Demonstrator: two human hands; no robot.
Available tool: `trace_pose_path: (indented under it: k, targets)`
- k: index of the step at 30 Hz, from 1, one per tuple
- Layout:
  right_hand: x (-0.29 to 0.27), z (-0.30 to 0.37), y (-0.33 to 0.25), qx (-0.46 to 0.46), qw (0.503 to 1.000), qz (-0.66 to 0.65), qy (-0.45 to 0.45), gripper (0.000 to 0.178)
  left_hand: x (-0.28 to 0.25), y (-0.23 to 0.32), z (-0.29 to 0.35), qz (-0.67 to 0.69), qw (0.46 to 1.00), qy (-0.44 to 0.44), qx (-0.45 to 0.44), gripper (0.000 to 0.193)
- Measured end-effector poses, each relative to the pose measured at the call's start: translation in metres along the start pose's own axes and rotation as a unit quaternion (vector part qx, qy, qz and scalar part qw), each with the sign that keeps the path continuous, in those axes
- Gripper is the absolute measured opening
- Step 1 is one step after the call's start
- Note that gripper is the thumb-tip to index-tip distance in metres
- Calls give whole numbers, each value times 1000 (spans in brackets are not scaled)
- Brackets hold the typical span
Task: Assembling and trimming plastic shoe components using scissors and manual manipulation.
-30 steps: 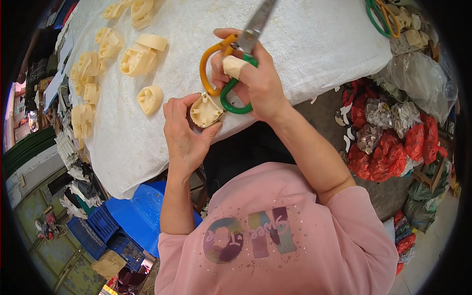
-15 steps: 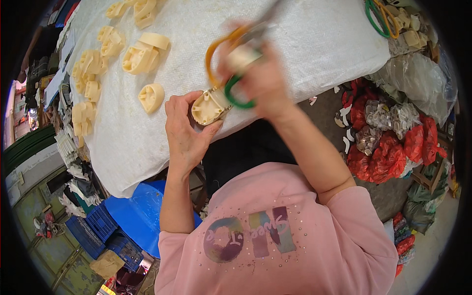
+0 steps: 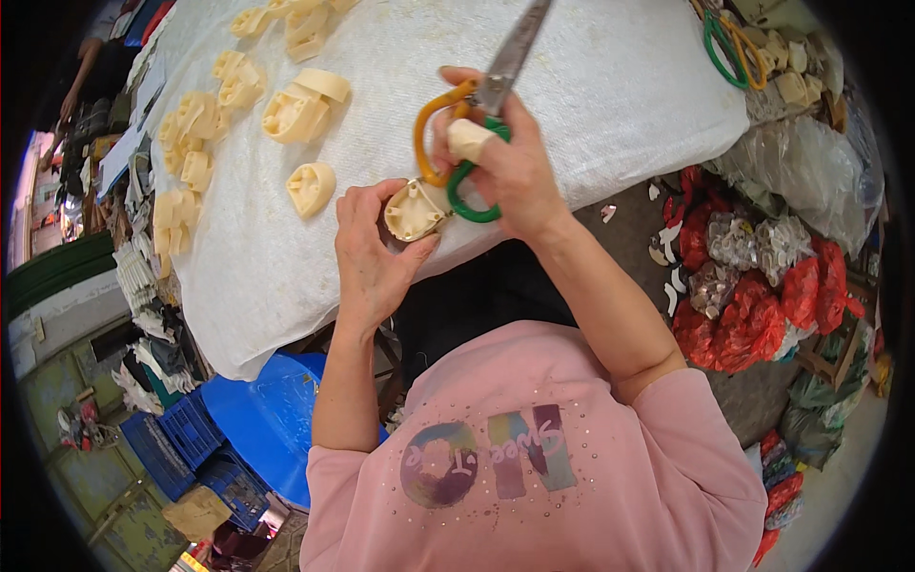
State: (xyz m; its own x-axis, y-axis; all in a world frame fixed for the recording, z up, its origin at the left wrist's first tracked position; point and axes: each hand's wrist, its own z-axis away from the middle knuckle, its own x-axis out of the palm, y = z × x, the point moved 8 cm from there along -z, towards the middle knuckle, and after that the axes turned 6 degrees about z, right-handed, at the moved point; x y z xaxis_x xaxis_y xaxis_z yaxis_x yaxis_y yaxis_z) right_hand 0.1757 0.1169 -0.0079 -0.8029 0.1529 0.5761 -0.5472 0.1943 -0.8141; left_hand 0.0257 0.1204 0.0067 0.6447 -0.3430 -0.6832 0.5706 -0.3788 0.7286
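So, two hands here, two things held. The left hand [image 3: 372, 257] has its thumb and fingers [image 3: 360, 200] closed around one cream, hollow, rounded plastic piece [image 3: 416, 211], gap about as wide as the piece. That's at the table's near edge; can't tell if it's touching. The right hand [image 3: 524, 181] has its fingers curled through one pair of metal scissors with an orange and a green loop handle [image 3: 496, 88], blades together and pointing away. One beige wrap [image 3: 470, 140] on that hand.

The table [image 3: 429, 38] wears one white woven cover. One loose cream piece [image 3: 311, 190] sits by itself, with a bigger cream clump [image 3: 303, 107] beyond it. The cream heaps [image 3: 195, 124] farther left overlap too much to count. One more green and orange set of handles [image 3: 734, 52] is at the far right corner, and I count three clear bags [image 3: 732, 238] among the red ones [image 3: 753, 319].
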Motion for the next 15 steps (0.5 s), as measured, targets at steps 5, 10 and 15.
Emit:
trace_pose_path:
  k: [5, 10, 15]
  targets:
    - [-35, 15, -63, -55, 990, 112, 72, 56, -4, -21, 21, 419, 901, 13, -113, 54]
    - [-68, 18, -115, -97, 808, 576, 69, 50, -22, -12, 46, 483, 874, 30, -36, 57]
    - [-125, -12, -132, -68, 563, 822, 47, 47, -38, -10, 61, 410, 910, 61, 18, 57]
